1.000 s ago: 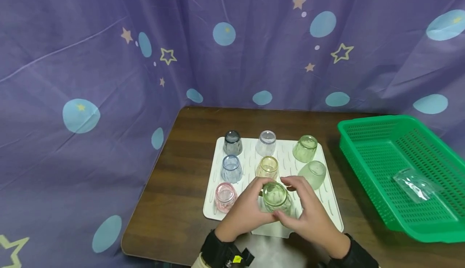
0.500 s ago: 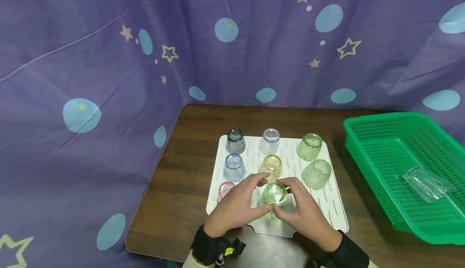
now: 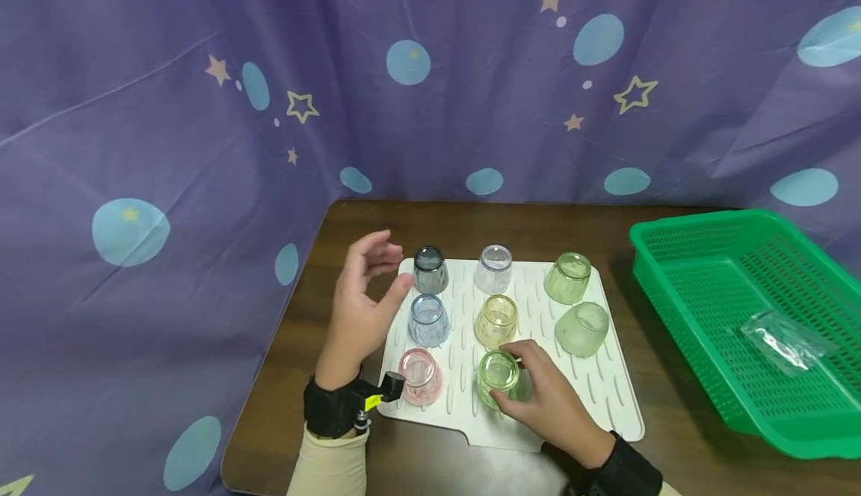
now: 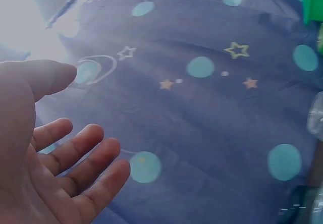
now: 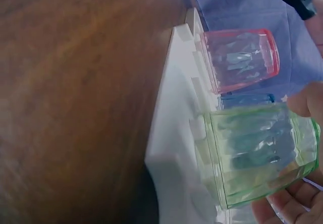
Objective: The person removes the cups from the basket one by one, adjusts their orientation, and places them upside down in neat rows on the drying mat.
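Observation:
My right hand [image 3: 548,403] holds a green drinking glass [image 3: 498,373], thumb on its near side and fingers on the far side. In the right wrist view that ribbed glass [image 5: 252,153] stands upside down, its rim at the white draining mat [image 5: 174,98]. My left hand [image 3: 356,305] is raised over the mat's left edge, near the dark grey glass [image 3: 430,270]. Nothing is between its spread fingers, as the left wrist view also shows. A pink glass [image 3: 420,378], a blue glass [image 3: 428,321] and a yellow glass [image 3: 496,322] stand upside down close by.
On the mat's back and right are a clear glass [image 3: 494,270], a light green glass [image 3: 568,279] and a frosted green glass [image 3: 582,329]. A green plastic basket [image 3: 673,354] on the right contains a clear plastic wrapper [image 3: 787,341]. A patterned curtain [image 3: 430,130] hangs behind the wooden table [image 3: 303,391].
Both hands were around the green glass. The left has let go and moved left and up, away from it, while the right still holds the glass, which sits slightly left in view.

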Available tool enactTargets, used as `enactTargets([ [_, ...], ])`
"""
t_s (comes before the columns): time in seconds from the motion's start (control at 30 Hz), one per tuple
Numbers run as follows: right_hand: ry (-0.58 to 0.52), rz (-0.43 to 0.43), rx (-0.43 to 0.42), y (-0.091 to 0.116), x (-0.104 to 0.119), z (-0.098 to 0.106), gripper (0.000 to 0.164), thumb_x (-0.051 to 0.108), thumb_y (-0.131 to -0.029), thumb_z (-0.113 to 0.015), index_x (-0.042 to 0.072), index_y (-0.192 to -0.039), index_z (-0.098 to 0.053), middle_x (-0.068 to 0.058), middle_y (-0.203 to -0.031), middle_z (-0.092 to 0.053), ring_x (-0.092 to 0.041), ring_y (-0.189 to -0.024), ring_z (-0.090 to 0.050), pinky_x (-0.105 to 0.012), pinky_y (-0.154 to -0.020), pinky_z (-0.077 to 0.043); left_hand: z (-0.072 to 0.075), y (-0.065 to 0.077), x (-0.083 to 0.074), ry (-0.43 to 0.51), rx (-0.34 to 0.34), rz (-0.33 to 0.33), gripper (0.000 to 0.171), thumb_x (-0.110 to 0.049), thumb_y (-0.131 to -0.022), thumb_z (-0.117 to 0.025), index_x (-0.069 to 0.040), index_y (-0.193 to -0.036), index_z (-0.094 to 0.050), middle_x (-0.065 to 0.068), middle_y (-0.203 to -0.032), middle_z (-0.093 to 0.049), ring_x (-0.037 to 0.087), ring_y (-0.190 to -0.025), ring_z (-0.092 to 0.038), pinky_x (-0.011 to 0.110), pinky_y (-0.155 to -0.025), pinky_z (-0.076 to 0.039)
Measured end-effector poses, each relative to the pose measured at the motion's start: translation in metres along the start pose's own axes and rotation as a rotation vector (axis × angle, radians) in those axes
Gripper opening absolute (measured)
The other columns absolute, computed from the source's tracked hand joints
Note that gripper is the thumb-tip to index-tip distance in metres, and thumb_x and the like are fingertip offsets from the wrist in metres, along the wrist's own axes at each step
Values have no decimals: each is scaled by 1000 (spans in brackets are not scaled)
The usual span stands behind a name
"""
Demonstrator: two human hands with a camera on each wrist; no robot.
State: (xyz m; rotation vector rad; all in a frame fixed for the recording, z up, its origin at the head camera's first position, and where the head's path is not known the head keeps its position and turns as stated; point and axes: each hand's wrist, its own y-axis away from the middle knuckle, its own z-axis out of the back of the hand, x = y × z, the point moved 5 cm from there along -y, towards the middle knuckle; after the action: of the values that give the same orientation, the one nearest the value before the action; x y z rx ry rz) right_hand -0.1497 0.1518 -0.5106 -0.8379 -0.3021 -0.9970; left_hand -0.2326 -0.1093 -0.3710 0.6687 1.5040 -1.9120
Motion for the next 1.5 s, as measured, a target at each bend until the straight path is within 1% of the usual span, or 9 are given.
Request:
enactTargets([
  [0.1,13,-2,-1,1,-1,-3,67,17,-68,-94,8,-124,-60,5,-117,-62,-9,-104,-59,-23,-83,-54,10,-11,-4,14,-31,-64,60,-22,-100,-70,-1,-149,-43,18,-125,-59,31,-115,-60,33,-102,-52],
  [0.2,7,6,-14,4,-1,-5,66,16,-66,-94,8,-122,-60,8,-115,-60,-8,-102,-59,-17,-85,-50,16,-19,-5,32,-61,-96,61,-27,-101,-69,0,-149,-42,18,-125,-59,34,-114,-60,34,-102,-51],
  [0.3,-10,19,-25,6,-2,-6,65,15,-65,-94,8,-119,-59,10,-113,-58,-6,-101,-58,-12,-86,-45,15,-23,-6,46,-77,-126,60,-27,-101,-68,0,-148,-43,18,-125,-58,33,-115,-60,33,-102,-51],
  [0.5,-25,68,-64,8,-4,-9,69,14,-64,-94,11,-122,-58,12,-116,-58,-7,-102,-59,-14,-86,-47,15,-26,-6,82,-101,-211,59,-26,-102,-68,4,-146,-43,23,-123,-58,24,-115,-61,31,-101,-51],
  [0.77,-44,56,-78,12,-7,-15,71,12,-64,-94,10,-124,-57,8,-119,-59,-9,-104,-59,-13,-89,-45,21,-23,0,90,-107,-163,58,-23,-101,-68,3,-147,-43,21,-124,-58,27,-114,-60,32,-100,-52],
  [0.93,-91,8,-45,13,-9,-17,69,11,-69,-92,11,-127,-56,5,-121,-58,-8,-104,-57,-16,-88,-48,21,-24,1,71,-95,-123,58,-17,-99,-70,-2,-148,-44,17,-126,-58,30,-114,-60,31,-100,-52],
  [1.1,-118,-31,-64,18,-9,-21,71,9,-70,-92,10,-131,-55,3,-124,-58,-8,-106,-58,-18,-90,-48,22,-24,1,59,-88,-102,60,-14,-97,-71,-2,-149,-43,16,-125,-58,36,-111,-60,31,-99,-53],
  [1.37,-32,-61,-51,21,-7,-16,77,17,-71,-95,9,-137,-56,7,-129,-58,-8,-110,-59,-10,-97,-42,23,-25,1,53,-90,-78,60,-13,-97,-71,1,-148,-42,14,-125,-59,33,-109,-60,33,-97,-53],
  [1.5,16,-21,-26,21,-4,-9,83,19,-69,-95,9,-140,-54,5,-132,-58,-10,-111,-59,-10,-98,-41,22,-26,1,48,-81,-64,60,-9,-95,-70,-2,-148,-43,14,-125,-59,31,-110,-61,32,-98,-52],
])
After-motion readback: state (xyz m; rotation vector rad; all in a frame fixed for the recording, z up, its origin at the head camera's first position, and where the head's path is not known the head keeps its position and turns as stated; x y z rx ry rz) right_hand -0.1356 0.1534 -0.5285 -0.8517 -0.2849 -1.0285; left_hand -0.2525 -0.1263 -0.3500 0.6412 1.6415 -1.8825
